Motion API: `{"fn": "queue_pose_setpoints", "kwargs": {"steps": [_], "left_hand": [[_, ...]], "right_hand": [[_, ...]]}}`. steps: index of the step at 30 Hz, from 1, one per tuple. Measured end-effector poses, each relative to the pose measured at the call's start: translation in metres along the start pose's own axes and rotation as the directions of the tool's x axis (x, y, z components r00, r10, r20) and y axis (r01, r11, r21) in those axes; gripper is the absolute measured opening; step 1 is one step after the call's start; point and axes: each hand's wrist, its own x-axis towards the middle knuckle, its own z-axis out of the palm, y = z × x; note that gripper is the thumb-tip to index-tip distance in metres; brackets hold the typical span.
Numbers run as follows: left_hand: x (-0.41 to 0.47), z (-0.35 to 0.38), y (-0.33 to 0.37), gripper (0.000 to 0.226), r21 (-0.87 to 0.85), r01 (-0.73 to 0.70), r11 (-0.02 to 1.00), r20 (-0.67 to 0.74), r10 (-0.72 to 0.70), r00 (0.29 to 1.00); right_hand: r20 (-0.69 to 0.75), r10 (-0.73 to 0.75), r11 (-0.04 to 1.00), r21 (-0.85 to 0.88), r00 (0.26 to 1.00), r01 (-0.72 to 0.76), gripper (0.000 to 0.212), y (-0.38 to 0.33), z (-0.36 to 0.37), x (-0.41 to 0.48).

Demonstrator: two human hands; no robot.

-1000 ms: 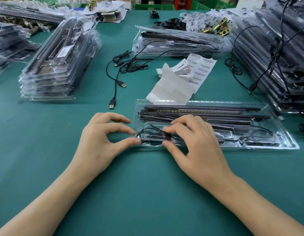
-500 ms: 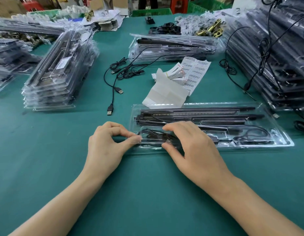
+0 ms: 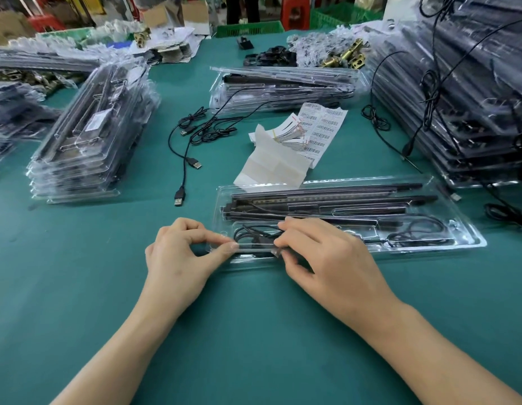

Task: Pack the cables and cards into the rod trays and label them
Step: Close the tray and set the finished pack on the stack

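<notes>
A long clear plastic blister tray (image 3: 470,229) is seen lying lengthwise on the green-covered bench (image 3: 78,287), just in front of the person. Long black rods (image 3: 327,197) are laid in its far channels. A coiled black cable (image 3: 254,233) is seated in its near left compartment.

The tray's left end is pinched by the left hand (image 3: 178,258); the grip is closed, with thumb and forefinger meeting on the clear rim. The right hand (image 3: 327,258) is curled over the coil, and its grip is narrowed to a pinch on the cable at the near edge of the compartment.

Just beyond the tray, white backing paper (image 3: 271,168) and barcode label sheets (image 3: 321,130) are spread. Loose black USB cables (image 3: 189,159) are trailed to their left. Stacks of packed trays (image 3: 87,147) are piled well to the left, with more on the right and at the far side.
</notes>
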Motion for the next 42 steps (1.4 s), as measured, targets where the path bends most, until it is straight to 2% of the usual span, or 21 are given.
{"fn": "queue_pose_setpoints", "kwargs": {"steps": [3, 5, 8, 13, 17, 21, 23, 26, 28, 30, 35, 42], "left_hand": [[-0.001, -0.001, 0.002, 0.007, -0.001, -0.011, 1.000, -0.005, 0.011, 1.000], [-0.002, -0.005, 0.001, 0.006, -0.001, -0.030, 1.000, 0.045, 0.030, 0.999], [-0.006, -0.015, -0.002, 0.020, -0.001, -0.058, 0.998, 0.100, 0.058, 0.993], [-0.017, -0.018, -0.004, 0.027, 0.085, -0.131, 0.988, -0.025, 0.134, 0.991], [-0.018, -0.016, -0.002, 0.027, 0.214, -0.257, 0.942, -0.112, 0.285, 0.952], [-0.017, -0.016, -0.006, 0.035, 0.402, -0.365, 0.840, -0.139, 0.450, 0.882], [-0.017, -0.015, -0.007, 0.038, 0.474, -0.335, 0.815, -0.164, 0.455, 0.875], [-0.025, -0.009, -0.003, 0.043, 0.391, -0.266, 0.881, -0.177, 0.355, 0.918], [-0.036, -0.007, -0.002, 0.037, 0.381, -0.298, 0.875, -0.147, 0.376, 0.915], [-0.049, -0.008, -0.004, 0.027, 0.411, -0.392, 0.823, -0.099, 0.468, 0.878], [-0.077, -0.004, -0.006, 0.037, 0.459, -0.606, 0.649, 0.087, 0.646, 0.758], [-0.079, 0.006, 0.005, 0.058, 0.522, -0.622, 0.584, 0.246, 0.595, 0.765]], "right_hand": [[0.003, 0.017, 1.000, 0.000, 1.000, -0.017, 0.002, 0.000, -0.001, 0.000], [0.007, 0.029, 1.000, -0.010, 1.000, -0.029, 0.005, -0.003, -0.001, 0.000], [0.003, 0.028, 0.999, -0.029, 1.000, -0.028, 0.005, -0.007, -0.001, 0.000], [0.025, 0.057, 0.997, -0.059, 0.998, -0.056, 0.019, -0.013, -0.001, 0.002], [-0.011, 0.055, 0.994, -0.098, 0.998, -0.056, 0.009, -0.016, 0.001, 0.003], [-0.022, 0.036, 0.991, -0.125, 0.999, -0.038, 0.005, -0.016, 0.000, 0.002], [-0.019, 0.029, 0.990, -0.139, 0.999, -0.032, 0.006, -0.016, 0.001, 0.003], [-0.014, 0.038, 0.993, -0.115, 0.999, -0.040, 0.009, -0.015, 0.000, 0.003], [-0.011, 0.044, 0.994, -0.096, 0.999, -0.045, 0.011, -0.014, 0.000, 0.002], [-0.009, 0.046, 0.996, -0.081, 0.999, -0.046, 0.013, -0.012, 0.001, 0.001], [-0.016, 0.016, 0.996, -0.088, 1.000, -0.017, 0.013, -0.010, 0.003, -0.001], [-0.055, 0.002, 0.993, -0.114, 0.998, -0.008, 0.011, -0.013, 0.003, -0.002]]}}
